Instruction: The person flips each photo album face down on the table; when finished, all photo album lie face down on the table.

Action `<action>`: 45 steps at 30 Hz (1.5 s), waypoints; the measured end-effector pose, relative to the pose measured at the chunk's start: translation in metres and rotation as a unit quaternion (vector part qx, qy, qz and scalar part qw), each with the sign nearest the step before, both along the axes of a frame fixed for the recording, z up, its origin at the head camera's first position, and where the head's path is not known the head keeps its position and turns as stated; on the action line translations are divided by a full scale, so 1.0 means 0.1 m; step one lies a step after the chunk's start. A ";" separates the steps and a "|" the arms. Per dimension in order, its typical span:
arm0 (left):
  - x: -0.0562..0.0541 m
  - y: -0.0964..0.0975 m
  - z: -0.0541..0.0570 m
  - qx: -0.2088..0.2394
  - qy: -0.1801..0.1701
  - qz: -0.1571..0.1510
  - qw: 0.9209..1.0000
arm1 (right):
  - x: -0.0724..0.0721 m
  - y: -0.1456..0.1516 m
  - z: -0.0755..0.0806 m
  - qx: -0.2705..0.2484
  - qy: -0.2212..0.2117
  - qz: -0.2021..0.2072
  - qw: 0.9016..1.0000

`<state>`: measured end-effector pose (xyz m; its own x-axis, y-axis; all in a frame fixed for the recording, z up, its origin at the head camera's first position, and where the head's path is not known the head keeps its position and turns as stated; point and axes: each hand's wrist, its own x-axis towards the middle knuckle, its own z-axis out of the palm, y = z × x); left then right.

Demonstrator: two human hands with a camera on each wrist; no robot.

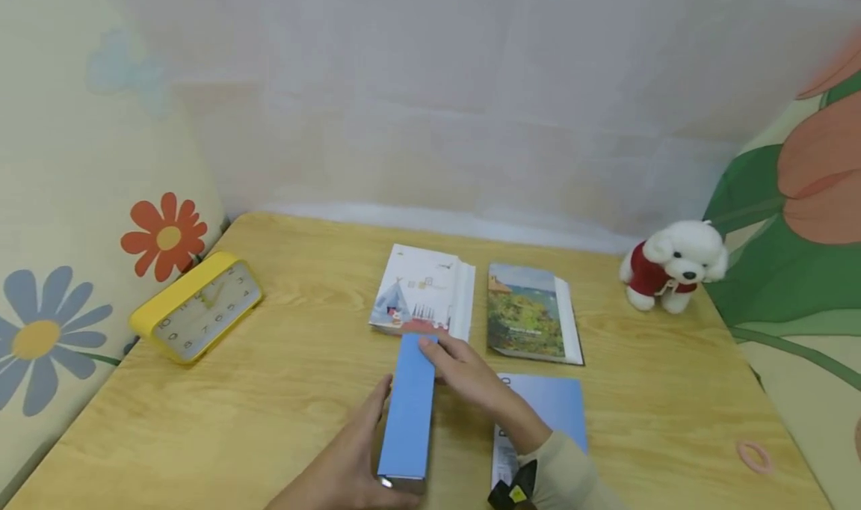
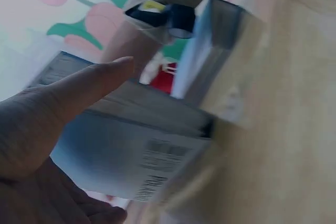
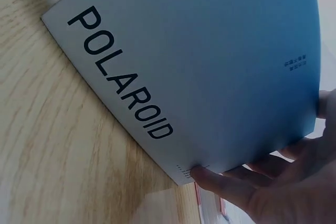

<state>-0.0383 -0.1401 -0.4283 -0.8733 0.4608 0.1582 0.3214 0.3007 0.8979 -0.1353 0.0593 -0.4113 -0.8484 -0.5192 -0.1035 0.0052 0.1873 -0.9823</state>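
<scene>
A thick blue photo album (image 1: 412,409) stands on edge between my two hands in the head view, its blue narrow side up. Its cover (image 3: 210,72) carries the word POLAROID in the right wrist view. My right hand (image 1: 471,379) grips its far end, thumb on the upper edge and fingers along the side. At the near left, my left hand (image 1: 353,450) holds the near end between thumb and fingers. The left wrist view shows the left thumb (image 2: 89,87) across the album's page side, with small print on the lit face (image 2: 131,156).
Another blue album (image 1: 545,401) lies partly under my right forearm. Behind are a white book with a tent picture (image 1: 420,282) and a book with a landscape cover (image 1: 528,312). A yellow clock (image 1: 202,308) stands left, a plush dog (image 1: 673,267) right, near a pink ring (image 1: 755,458).
</scene>
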 end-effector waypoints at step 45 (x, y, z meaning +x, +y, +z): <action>-1.28 0.77 0.88 -0.348 0.116 -0.041 0.929 | -0.52 1.06 0.49 0.301 0.212 -0.089 0.925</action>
